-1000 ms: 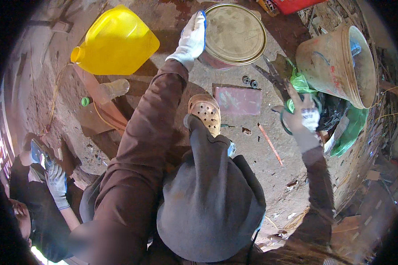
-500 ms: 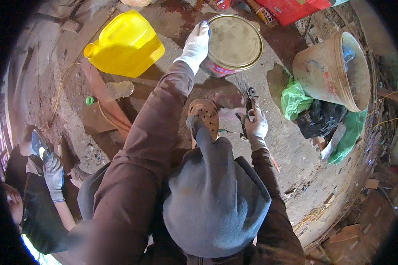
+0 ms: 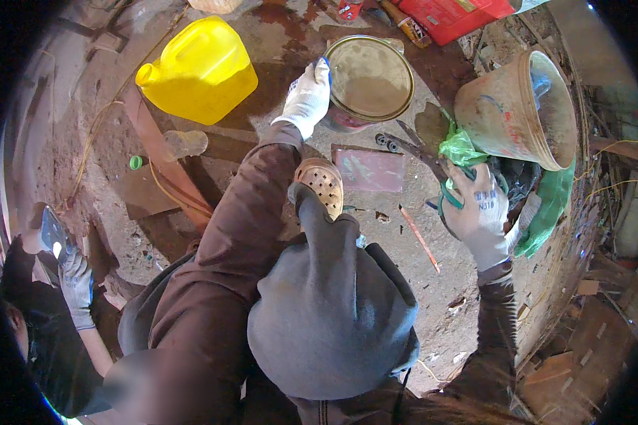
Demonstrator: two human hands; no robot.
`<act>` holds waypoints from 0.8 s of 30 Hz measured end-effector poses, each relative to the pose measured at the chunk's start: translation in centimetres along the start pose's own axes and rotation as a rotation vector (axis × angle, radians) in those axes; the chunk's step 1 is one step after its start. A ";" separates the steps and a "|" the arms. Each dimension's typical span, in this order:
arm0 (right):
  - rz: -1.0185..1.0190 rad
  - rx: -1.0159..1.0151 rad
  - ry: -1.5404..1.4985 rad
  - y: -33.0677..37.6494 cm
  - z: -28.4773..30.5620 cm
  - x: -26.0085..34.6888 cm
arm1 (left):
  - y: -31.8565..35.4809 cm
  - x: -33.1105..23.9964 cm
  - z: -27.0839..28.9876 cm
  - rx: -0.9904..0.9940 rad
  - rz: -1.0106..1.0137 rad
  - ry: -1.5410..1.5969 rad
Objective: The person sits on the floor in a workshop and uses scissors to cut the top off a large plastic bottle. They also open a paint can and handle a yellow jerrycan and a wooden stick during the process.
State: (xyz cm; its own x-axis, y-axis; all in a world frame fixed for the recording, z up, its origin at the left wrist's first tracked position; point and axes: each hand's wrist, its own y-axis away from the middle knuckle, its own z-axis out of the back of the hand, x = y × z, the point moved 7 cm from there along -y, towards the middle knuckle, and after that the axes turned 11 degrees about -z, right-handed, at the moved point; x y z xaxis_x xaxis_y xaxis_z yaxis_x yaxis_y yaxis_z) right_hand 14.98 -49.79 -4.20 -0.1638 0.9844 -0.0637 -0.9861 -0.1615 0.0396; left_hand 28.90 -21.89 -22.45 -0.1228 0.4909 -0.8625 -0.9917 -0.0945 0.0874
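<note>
The dirty, rough floor [image 3: 443, 297] carries a lidded metal can [image 3: 371, 79] just right of the left hand [image 3: 306, 99], with a yellow jerrycan [image 3: 200, 71] to that hand's left. Between the hands lies a flat pinkish rectangular slab [image 3: 370, 171]; left of the right hand [image 3: 478, 207], a thin orange strip [image 3: 420, 239]. Beyond it rests a tilted bucket [image 3: 500, 117].
</note>
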 end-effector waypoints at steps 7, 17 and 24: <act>0.044 0.093 0.205 -1.5 2.3 1.4 | -0.3 0.6 -0.6 0.039 0.029 0.009; 0.146 0.050 0.231 -2.5 3.7 3.3 | 0.4 -0.4 -0.1 0.041 0.057 -0.023; 0.121 0.133 0.212 -2.9 3.9 5.9 | 0.2 0.2 -0.8 -0.006 -0.014 -0.045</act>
State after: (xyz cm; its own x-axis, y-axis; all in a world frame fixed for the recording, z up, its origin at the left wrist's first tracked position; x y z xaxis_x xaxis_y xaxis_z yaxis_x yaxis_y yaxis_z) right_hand 17.03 -43.20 -0.81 -0.2967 0.9197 -0.2572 -0.9487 -0.2532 0.1892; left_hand 28.72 -22.51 -22.99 -0.1110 0.5307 -0.8403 -0.9931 -0.0925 0.0727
